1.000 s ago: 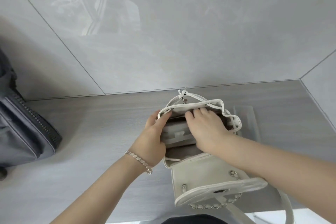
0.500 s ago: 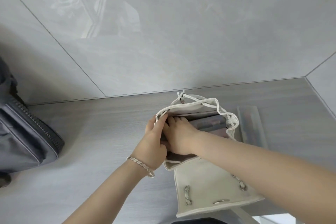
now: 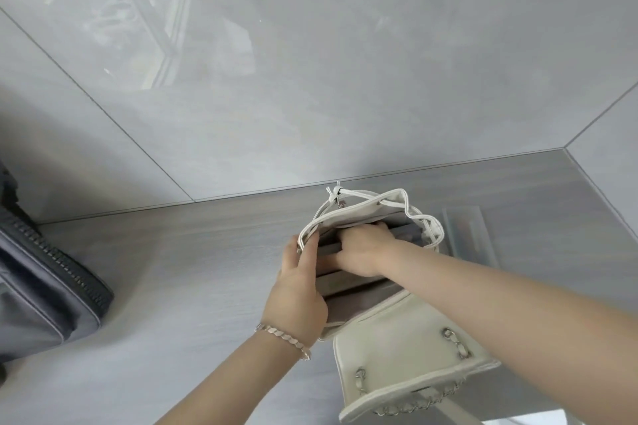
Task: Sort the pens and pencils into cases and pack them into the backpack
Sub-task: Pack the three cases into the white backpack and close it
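A small cream backpack with chain trim lies on the grey table, its drawstring mouth open toward the wall. My left hand, with a bracelet on the wrist, grips the left rim of the mouth and holds it open. My right hand is inside the opening, fingers curled over the top edge of a flat grey case that stands in the bag. A clear case with pens inside lies on the table just right of the backpack.
A dark grey zipped bag sits at the left edge of the table. The tiled wall rises right behind the backpack. A side wall closes in at the far right.
My right hand has pushed deeper into the backpack, toward its far left side. My left hand keeps its hold on the rim. The view has tilted slightly, showing more of the clear case.
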`<state>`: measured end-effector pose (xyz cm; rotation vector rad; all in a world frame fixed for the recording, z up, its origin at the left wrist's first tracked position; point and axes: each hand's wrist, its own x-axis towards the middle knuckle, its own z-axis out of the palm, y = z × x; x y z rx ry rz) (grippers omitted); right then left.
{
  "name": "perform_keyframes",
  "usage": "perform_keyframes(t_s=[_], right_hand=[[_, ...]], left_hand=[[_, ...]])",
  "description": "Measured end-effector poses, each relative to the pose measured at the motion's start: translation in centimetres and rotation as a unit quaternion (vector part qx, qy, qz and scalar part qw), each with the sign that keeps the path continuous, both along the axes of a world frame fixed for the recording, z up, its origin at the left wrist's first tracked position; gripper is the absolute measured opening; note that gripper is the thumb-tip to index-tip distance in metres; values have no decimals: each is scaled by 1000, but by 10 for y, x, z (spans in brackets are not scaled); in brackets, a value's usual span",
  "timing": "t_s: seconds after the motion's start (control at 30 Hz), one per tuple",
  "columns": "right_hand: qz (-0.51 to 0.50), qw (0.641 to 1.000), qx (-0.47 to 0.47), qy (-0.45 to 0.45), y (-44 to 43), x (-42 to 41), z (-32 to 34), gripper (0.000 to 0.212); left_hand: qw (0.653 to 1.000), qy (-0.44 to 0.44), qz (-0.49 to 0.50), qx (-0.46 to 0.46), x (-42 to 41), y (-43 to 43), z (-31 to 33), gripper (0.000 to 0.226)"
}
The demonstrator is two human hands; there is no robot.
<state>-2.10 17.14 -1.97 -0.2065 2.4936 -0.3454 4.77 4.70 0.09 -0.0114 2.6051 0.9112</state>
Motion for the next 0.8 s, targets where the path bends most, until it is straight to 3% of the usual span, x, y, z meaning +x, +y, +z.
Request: perform_keyframes(t_s=[0.1, 0.27, 0.43, 0.57, 0.67, 0.73, 0.8], right_hand=[[0, 1000, -4, 24, 4, 10, 4, 72], [-11, 965, 263, 10, 17, 44, 20, 56], [-24, 956, 292, -16, 20, 41, 21, 49], [32, 981, 191, 13, 33, 32, 41, 33], [-100, 994, -35, 20, 59, 29, 69, 34], [-270, 937, -218, 33, 85, 24, 76, 32], [-392, 880, -229, 139, 124, 12, 49, 29]], left_hand=[[1000, 7, -12, 10, -7, -3, 4, 85], [1000, 8, -6, 24, -2, -10, 1, 82], [1000, 12, -2, 6, -9, 3, 5, 80], [1000, -1, -10, 2, -23, 0, 9, 74], [1000, 0, -18, 15, -26, -4, 9, 72], [999, 4, -17, 27, -26, -7, 8, 72], [999, 9, -13, 40, -25, -8, 5, 71]])
